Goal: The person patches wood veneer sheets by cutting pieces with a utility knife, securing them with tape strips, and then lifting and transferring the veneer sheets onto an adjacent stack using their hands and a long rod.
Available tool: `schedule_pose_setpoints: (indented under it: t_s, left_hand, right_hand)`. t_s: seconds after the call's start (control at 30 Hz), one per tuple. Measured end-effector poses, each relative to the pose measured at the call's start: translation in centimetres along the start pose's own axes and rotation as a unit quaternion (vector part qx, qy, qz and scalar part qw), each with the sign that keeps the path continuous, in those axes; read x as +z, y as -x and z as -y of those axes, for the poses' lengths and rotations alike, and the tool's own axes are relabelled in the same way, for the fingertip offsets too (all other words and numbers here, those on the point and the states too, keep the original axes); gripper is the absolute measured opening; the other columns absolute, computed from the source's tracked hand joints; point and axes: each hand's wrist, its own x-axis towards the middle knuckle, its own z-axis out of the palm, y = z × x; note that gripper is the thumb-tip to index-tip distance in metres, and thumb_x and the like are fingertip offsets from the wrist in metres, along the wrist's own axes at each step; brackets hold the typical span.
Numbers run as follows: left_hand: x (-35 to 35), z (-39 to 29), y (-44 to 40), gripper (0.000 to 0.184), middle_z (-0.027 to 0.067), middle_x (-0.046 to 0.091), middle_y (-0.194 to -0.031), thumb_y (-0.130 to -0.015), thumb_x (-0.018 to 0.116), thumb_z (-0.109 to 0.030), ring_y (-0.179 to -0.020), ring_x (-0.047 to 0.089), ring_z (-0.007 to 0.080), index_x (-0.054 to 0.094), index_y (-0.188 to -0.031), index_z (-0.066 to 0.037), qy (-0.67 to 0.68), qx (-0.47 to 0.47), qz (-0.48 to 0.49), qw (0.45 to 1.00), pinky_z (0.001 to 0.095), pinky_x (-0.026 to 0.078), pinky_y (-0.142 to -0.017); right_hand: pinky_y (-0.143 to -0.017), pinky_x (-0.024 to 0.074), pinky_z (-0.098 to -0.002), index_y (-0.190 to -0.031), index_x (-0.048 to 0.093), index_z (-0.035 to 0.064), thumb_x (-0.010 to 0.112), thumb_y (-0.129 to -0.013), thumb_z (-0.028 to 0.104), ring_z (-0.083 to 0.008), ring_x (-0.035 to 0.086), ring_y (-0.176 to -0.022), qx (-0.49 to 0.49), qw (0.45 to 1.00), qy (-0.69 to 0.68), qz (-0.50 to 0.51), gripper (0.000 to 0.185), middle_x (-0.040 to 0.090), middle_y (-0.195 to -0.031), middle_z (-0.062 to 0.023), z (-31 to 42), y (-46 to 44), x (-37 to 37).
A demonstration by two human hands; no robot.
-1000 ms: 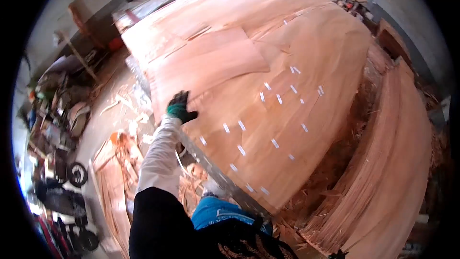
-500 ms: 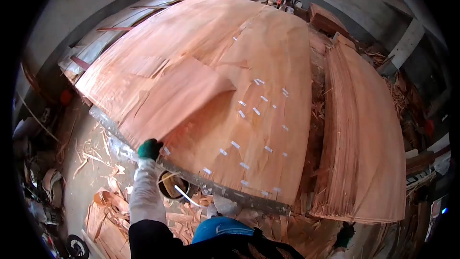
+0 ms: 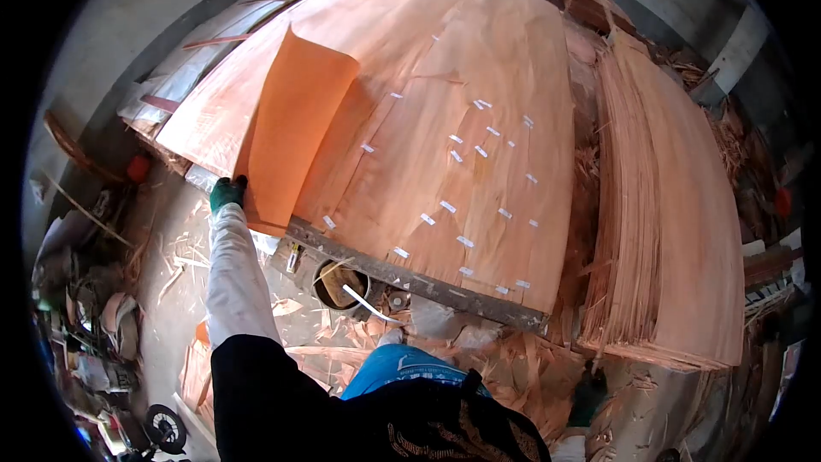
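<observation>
My left hand, in a green glove, is closed on the near left edge of a loose wood veneer sheet. The sheet stands tilted and curled, its orange underside showing. Beneath it lies a broad layer of pale veneer, dotted with short white tape strips along its seams. My right hand, in a dark green glove, hangs low at the right, below the near end of a second veneer stack. Shadow hides its fingers.
A dark bucket stands on the floor by the table's near edge. Veneer scraps litter the floor. A plastic-covered stack is at the far left, beside the wall. Assorted clutter lies along the left side.
My left hand has moved left and away from me, pulling the veneer sheet leftward and tipping it up so its underside shows. My right hand has shifted slightly left.
</observation>
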Motion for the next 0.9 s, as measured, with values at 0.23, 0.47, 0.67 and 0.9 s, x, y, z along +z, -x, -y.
schedule_pose_setpoints:
  t_s: [0.23, 0.47, 0.67, 0.9]
  left_hand:
    - [-2.5, 2.9, -4.4, 0.047, 0.0223, 0.064, -0.110, -0.082, 0.060, -0.047, -0.106, 0.059, 0.0387, 0.064, -0.108, -0.008, -0.051, -0.006, -0.046, 0.998, 0.0465, 0.046, -0.089]
    - [2.8, 6.8, -12.0, 0.075, 0.0239, 0.052, -0.131, -0.074, 0.064, -0.049, -0.120, 0.049, 0.0391, 0.049, -0.128, 0.002, -0.142, 0.092, 0.022, 0.985, 0.0415, 0.040, -0.101]
    - [0.0, -8.7, 0.6, 0.050, 0.0218, 0.064, -0.109, -0.086, 0.060, -0.031, -0.107, 0.060, 0.0348, 0.054, -0.124, 0.000, 0.273, 0.347, 0.167, 0.882, 0.0418, 0.045, -0.095]
    - [8.3, -7.2, 11.6, 0.080, 0.0212, 0.066, -0.089, -0.082, 0.066, -0.045, -0.069, 0.068, 0.0271, 0.032, -0.137, 0.001, 0.066, 0.033, 0.430, 0.900, 0.0388, 0.054, -0.063]
  right_hand:
    - [-0.042, 0.0325, -0.0239, -0.119, 0.061, 0.0018, 0.055, -0.092, 0.008, -0.0059, 0.041, -0.047, 0.029, 0.972, -0.145, 0.185, 0.028, 0.059, -0.082, -0.0026, 2.2, 6.4, 9.7]
    - [-0.073, 0.0518, -0.0340, -0.116, 0.064, 0.0060, 0.066, -0.086, 0.022, -0.0261, 0.068, -0.083, -0.078, 0.937, 0.004, 0.339, 0.034, 0.069, -0.093, -0.0146, 9.0, 13.4, 20.5]
    - [-0.070, 0.0535, -0.0383, -0.116, 0.064, 0.0096, 0.066, -0.085, 0.029, -0.0313, 0.068, -0.082, -0.187, 0.866, 0.107, 0.451, 0.037, 0.068, -0.093, -0.0188, 13.8, 13.4, 22.4]
    - [-0.065, 0.0533, -0.0363, -0.112, 0.067, 0.0138, 0.070, -0.080, 0.033, -0.0287, 0.068, -0.074, -0.302, 0.804, 0.130, 0.495, 0.038, 0.069, -0.088, -0.0146, 14.3, 12.2, 23.1]
